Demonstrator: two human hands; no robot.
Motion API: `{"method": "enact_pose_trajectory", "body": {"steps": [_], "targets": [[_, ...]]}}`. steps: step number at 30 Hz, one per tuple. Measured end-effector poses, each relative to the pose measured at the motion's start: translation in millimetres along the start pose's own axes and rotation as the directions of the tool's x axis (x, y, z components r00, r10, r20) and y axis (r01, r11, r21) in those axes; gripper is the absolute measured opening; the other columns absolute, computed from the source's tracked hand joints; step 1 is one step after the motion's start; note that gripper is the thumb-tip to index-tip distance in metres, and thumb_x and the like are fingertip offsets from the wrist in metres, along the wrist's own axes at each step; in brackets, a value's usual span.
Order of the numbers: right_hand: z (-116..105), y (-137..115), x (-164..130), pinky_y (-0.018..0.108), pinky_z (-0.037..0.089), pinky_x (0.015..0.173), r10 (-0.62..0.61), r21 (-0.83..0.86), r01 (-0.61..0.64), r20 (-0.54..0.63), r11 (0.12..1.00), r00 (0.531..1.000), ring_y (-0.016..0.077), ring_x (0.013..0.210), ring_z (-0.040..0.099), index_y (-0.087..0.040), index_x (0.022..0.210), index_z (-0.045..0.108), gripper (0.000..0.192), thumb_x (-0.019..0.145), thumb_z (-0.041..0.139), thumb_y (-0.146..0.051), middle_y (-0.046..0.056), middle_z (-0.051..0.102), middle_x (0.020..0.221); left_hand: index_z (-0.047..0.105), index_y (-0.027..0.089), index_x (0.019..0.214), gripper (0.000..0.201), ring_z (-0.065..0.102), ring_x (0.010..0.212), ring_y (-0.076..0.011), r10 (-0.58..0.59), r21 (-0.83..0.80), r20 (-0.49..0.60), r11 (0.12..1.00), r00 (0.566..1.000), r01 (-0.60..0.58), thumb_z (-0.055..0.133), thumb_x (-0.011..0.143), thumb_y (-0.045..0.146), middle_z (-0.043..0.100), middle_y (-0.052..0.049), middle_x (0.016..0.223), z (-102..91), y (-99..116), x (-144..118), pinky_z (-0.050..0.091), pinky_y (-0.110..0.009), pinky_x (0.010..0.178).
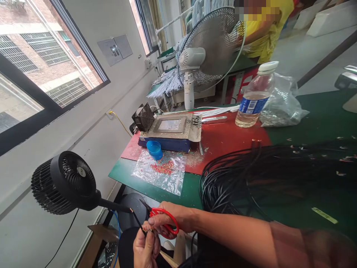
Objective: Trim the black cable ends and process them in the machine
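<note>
Head view: left hand [145, 248] at 6 o'clock pinched a thin black wire end [138, 222], fingers closed on it. Right hand [167, 219], just beside at 1 o'clock, gripped red-handled scissors [164, 221] touching the wire. Black cable coil [231, 178] lay on the green table [125, 173] beyond.

green bench [320, 119] | red mat [223, 139] | black cable coil [237, 175] | water bottle [255, 98] | plastic sheet [160, 171]
</note>
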State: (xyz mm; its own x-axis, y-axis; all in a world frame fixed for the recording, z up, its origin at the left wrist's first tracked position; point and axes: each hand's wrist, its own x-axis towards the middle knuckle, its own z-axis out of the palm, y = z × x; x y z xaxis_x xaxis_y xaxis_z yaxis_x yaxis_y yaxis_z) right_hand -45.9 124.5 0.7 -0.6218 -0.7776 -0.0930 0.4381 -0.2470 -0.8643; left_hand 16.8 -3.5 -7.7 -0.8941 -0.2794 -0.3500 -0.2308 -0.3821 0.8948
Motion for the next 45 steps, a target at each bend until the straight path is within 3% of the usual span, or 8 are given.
{"method": "enact_pose_trajectory", "body": {"steps": [10,18,26,32,39,45], "targets": [[-1.4,-4.9,-2.4,0.015,0.032,0.033,0.133,0.010,-0.134,0.085,0.991,0.987,0.0041,0.032,0.038,-0.011,0.054,0.055,0.026,0.063,0.063,-0.034,-0.005,0.047,0.040,0.063,0.015,0.056,0.034,0.024,0.033,0.0032,-0.082,0.036,0.047,0.996,0.996,0.080,0.077,0.037,0.040,0.034,0.010,0.036,-6.4,2.9,-3.7,0.014,-0.013,0.038],[-0.1,-6.7,-3.2,0.016,0.031,0.034,0.109,-0.012,-0.108,0.066,0.994,0.992,0.0036,0.032,0.035,-0.012,0.048,0.053,0.034,0.059,0.066,-0.041,-0.006,0.040,0.037,0.062,0.015,0.055,0.034,0.023,0.031,0.0034,-0.070,0.039,0.068,0.997,0.995,0.067,0.075,0.040,0.042,0.037,0.009,0.035,-0.9,7.4,-5.0,0.011,-0.014,0.037],[-0.9,-6.6,-3.6,0.014,0.030,0.033,0.148,-0.058,-0.144,0.069,0.988,0.987,0.0038,0.033,0.037,-0.011,0.053,0.056,0.030,0.062,0.063,-0.039,-0.005,0.045,0.039,0.063,0.013,0.058,0.034,0.023,0.032,0.0033,-0.055,0.102,0.148,0.994,0.987,0.040,0.073,0.045,0.042,0.034,0.009,0.036,-7.9,1.4,-2.6,0.010,-0.014,0.038],[1.7,-4.0,-1.9,0.014,0.032,0.035,0.116,0.010,-0.116,-0.029,0.993,0.993,0.0042,0.035,0.041,-0.011,0.050,0.053,0.039,0.058,0.068,-0.046,-0.004,0.048,0.040,0.060,0.016,0.053,0.033,0.022,0.030,0.0047,-0.082,-0.034,0.059,0.996,0.995,0.084,0.075,0.041,0.042,0.042,0.009,0.036,-5.0,3.9,-0.1,0.010,-0.012,0.036],[3.4,-2.1,-0.8,0.016,0.030,0.033,0.108,0.018,-0.108,-0.015,0.994,0.994,0.0048,0.034,0.040,-0.012,0.050,0.050,0.041,0.052,0.072,-0.046,-0.005,0.047,0.039,0.061,0.016,0.063,0.035,0.025,0.029,0.0050,-0.076,-0.102,0.003,0.992,0.997,0.076,0.075,0.043,0.040,0.053,0.006,0.043,-5.4,3.0,2.3,0.011,-0.011,0.034],[6.5,-4.3,-1.0,0.016,0.028,0.032,0.097,0.003,-0.097,-0.031,0.995,0.995,0.0047,0.032,0.039,-0.012,0.048,0.050,0.043,0.054,0.071,-0.048,-0.005,0.045,0.037,0.057,0.014,0.061,0.037,0.020,0.032,0.0043,-0.079,-0.070,0.024,0.994,0.997,0.081,0.073,0.045,0.042,0.033,0.012,0.035,-6.3,-1.6,0.4,0.010,-0.011,0.037]]}}
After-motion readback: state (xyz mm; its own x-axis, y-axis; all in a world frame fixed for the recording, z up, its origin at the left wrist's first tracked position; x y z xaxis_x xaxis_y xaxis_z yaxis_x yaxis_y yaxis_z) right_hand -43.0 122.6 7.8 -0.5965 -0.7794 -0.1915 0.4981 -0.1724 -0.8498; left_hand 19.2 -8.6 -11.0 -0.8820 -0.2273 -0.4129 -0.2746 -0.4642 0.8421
